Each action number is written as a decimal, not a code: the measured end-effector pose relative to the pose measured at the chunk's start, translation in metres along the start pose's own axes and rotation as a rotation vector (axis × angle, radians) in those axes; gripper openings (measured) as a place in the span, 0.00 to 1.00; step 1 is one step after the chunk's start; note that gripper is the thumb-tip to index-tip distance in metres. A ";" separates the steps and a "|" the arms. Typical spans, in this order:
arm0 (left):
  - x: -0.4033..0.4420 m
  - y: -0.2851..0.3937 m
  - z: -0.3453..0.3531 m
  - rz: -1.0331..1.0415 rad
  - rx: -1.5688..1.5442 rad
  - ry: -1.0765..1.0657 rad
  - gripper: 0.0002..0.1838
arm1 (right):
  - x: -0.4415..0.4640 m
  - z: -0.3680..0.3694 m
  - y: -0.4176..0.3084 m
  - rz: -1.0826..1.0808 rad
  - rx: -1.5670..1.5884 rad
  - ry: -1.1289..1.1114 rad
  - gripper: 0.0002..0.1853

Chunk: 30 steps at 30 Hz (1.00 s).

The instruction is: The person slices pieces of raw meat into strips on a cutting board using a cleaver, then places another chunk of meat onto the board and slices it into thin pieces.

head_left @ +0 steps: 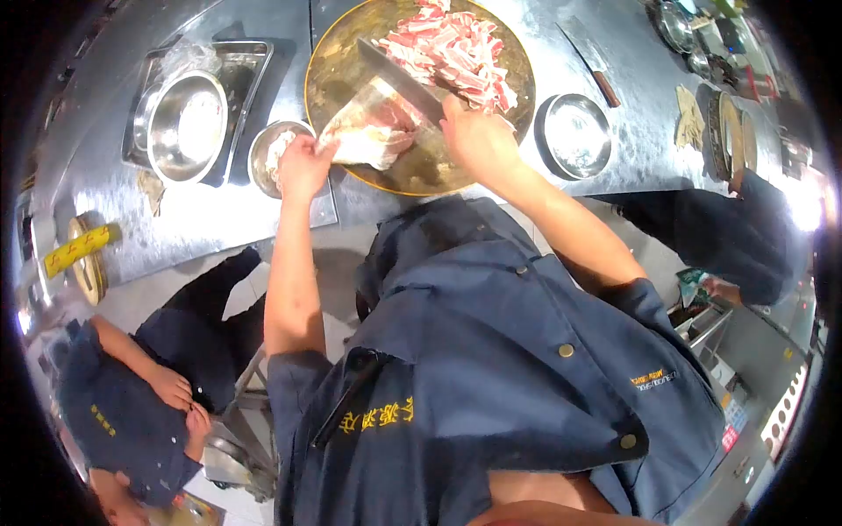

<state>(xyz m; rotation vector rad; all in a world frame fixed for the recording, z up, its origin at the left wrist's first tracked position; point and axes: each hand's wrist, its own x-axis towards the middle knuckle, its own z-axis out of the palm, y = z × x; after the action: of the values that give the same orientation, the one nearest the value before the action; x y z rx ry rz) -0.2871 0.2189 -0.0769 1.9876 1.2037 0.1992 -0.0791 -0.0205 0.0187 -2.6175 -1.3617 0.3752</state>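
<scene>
A round wooden chopping board (pixel 338 66) with a yellow rim lies on the metal table. On its near left part rests a large piece of meat (pixel 373 131), pale with pink areas. My left hand (pixel 304 165) is closed on the left end of this piece, beside a small metal bowl (pixel 263 159) with whitish scraps in it. My right hand (pixel 478 145) is wrapped round the handle of a wide cleaver (pixel 399 81), whose blade points up and left across the far side of the piece. A heap of sliced meat (pixel 456 53) lies behind the cleaver.
Right of the board are a round metal bowl (pixel 577 136) and a knife (pixel 598 77). At the left, a metal bowl (pixel 187 127) stands on a tray (pixel 254 66). One person (pixel 145 386) is at the lower left, another (pixel 745 232) at the right, near a cloth (pixel 689 118).
</scene>
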 end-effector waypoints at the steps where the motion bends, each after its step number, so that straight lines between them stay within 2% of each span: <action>1: 0.003 0.004 -0.007 0.026 0.152 -0.084 0.24 | 0.002 0.002 -0.006 0.015 -0.012 0.005 0.13; 2: 0.004 0.010 -0.009 0.122 0.201 -0.129 0.27 | 0.002 0.004 -0.012 0.023 -0.004 -0.007 0.13; 3: 0.005 0.026 -0.009 0.132 0.190 -0.140 0.27 | 0.002 0.007 -0.017 0.030 0.004 -0.021 0.13; 5: -0.001 0.062 0.000 0.425 0.332 0.102 0.35 | 0.002 0.007 -0.025 0.032 -0.019 0.007 0.12; 6: -0.002 0.072 0.007 0.429 0.318 0.097 0.35 | 0.003 0.003 -0.030 0.037 -0.035 -0.032 0.11; 8: -0.001 0.087 0.020 0.393 0.539 -0.129 0.42 | 0.004 0.001 -0.033 0.050 -0.057 -0.073 0.11; 12: -0.002 0.090 0.034 0.393 0.658 -0.099 0.49 | 0.006 0.004 -0.027 0.033 -0.084 -0.084 0.11; 19: -0.001 0.089 0.037 0.407 0.682 -0.135 0.50 | 0.013 -0.013 -0.039 0.050 -0.079 -0.152 0.11; 22: 0.002 0.081 0.040 0.512 0.653 -0.043 0.49 | 0.025 -0.013 -0.042 0.048 0.020 -0.157 0.12; 25: 0.005 0.082 0.038 0.507 0.572 -0.082 0.45 | 0.045 -0.015 -0.047 0.059 0.040 -0.228 0.14; 27: 0.004 0.079 0.039 0.594 0.478 0.036 0.37 | 0.054 -0.010 -0.042 0.032 0.041 -0.245 0.14; 30: 0.007 0.077 0.040 0.543 0.504 -0.020 0.41 | 0.069 -0.003 -0.041 0.026 0.051 -0.274 0.13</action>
<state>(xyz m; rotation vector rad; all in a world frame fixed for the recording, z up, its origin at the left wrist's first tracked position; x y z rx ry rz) -0.2109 0.1844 -0.0526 2.7278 0.7151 0.1526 -0.0717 0.0591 0.0225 -2.6178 -1.3739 0.7860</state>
